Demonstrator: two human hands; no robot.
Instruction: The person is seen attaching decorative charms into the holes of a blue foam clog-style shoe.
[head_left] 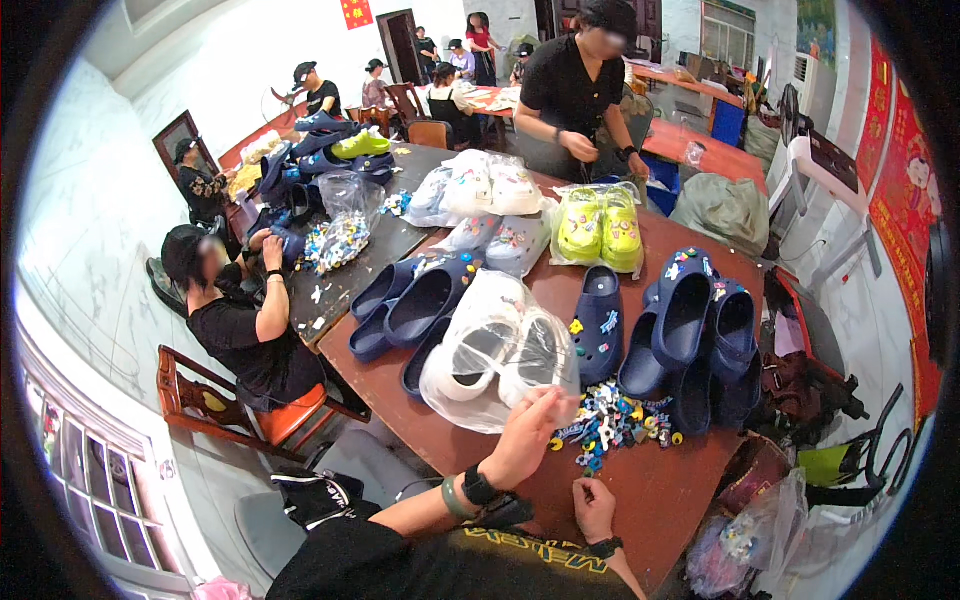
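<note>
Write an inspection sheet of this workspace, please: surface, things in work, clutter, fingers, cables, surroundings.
Surface: brown table, mostly covered; a darker table joins it at the left.
Job's things: white clogs in a clear bag; pile of small coloured charms beside it.
Clutter: navy clogs, yellow-green clogs, more bagged white clogs, bag of charms.
Fingers: left hand touches the bag's near edge, grip unclear; right hand low at the table edge, fingers curled, contents not visible.
Cables: nothing seen.
Surroundings: a seated person at the left, a standing person at the far end, others behind; bags on the floor at the right.
</note>
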